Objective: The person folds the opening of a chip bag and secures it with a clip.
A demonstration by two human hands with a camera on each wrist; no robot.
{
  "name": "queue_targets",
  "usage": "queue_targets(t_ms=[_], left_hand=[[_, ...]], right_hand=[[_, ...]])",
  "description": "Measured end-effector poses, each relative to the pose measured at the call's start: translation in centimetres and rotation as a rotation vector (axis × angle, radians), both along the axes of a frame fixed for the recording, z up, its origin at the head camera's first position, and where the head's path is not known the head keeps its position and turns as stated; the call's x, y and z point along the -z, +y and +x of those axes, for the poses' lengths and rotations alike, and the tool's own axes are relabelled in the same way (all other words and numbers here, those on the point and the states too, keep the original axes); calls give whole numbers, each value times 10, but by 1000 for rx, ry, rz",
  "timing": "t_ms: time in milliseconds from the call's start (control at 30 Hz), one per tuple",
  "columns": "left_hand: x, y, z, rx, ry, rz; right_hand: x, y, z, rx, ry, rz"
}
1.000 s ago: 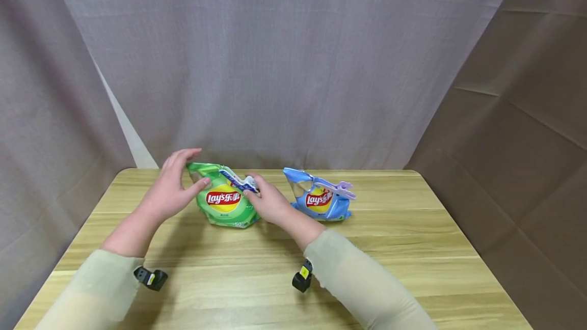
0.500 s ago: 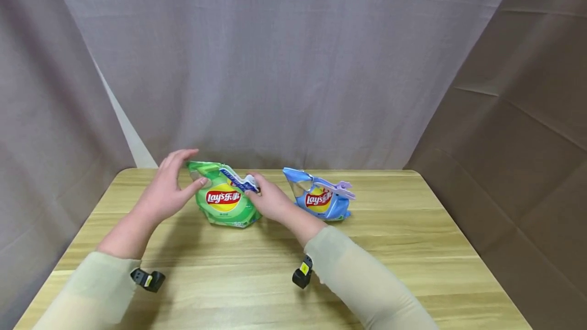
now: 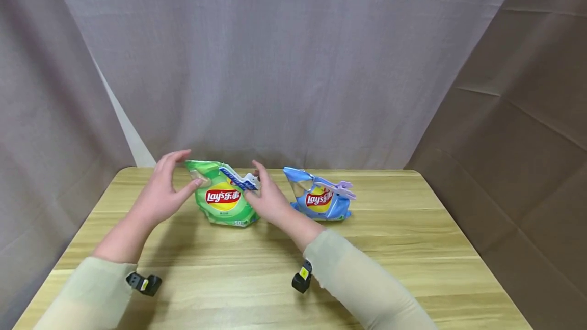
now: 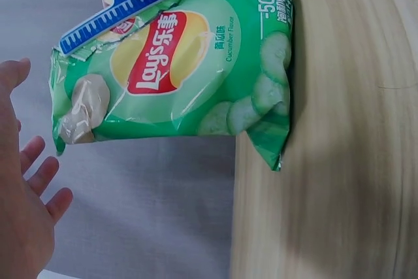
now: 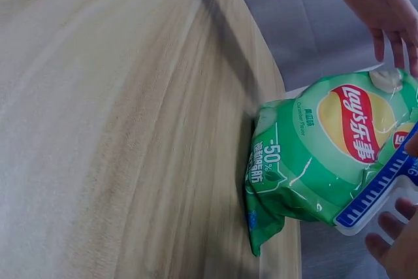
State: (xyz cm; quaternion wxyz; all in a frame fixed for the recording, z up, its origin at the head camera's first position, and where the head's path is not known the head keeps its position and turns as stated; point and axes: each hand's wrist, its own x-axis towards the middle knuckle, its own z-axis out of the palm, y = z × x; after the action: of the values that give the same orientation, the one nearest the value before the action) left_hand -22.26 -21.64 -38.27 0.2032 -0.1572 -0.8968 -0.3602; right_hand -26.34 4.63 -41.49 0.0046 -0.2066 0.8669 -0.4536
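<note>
A green Lay's chip bag (image 3: 222, 214) stands on the table, its folded top corner held by a blue-and-white bag clip (image 3: 236, 179). My left hand (image 3: 158, 192) is at the bag's left side with thumb and fingers spread; the left wrist view shows a gap between it and the bag (image 4: 163, 63). Beside the clip's handle end is my right hand (image 3: 271, 200), index finger raised, thumb close to the clip. In the right wrist view its fingers (image 5: 390, 240) lie loosely apart just off the clip (image 5: 379, 191); whether the thumb touches is unclear.
To the right, a blue Lay's chip bag (image 3: 321, 212) stands with a purple clip (image 3: 337, 189) across its top. Both bags are near the back edge of the wooden table (image 3: 229, 279). Grey curtains (image 3: 293, 65) hang behind, and a brown cloth (image 3: 527, 141) hangs at the right.
My right hand's fingers have loosened from the clip, and the index finger has lifted. My left hand has drawn slightly left, away from the green bag. The blue bag has not moved.
</note>
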Motion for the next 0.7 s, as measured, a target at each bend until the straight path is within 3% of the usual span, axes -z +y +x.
queue_targets(t_ms=[433,700], left_hand=[[5,-6,5,2,12,-1],[4,-6,6,-6,23,-4]], right_hand=[[4,-2,10,-17,86,-1],[16,-1,3,43,-78,-94]])
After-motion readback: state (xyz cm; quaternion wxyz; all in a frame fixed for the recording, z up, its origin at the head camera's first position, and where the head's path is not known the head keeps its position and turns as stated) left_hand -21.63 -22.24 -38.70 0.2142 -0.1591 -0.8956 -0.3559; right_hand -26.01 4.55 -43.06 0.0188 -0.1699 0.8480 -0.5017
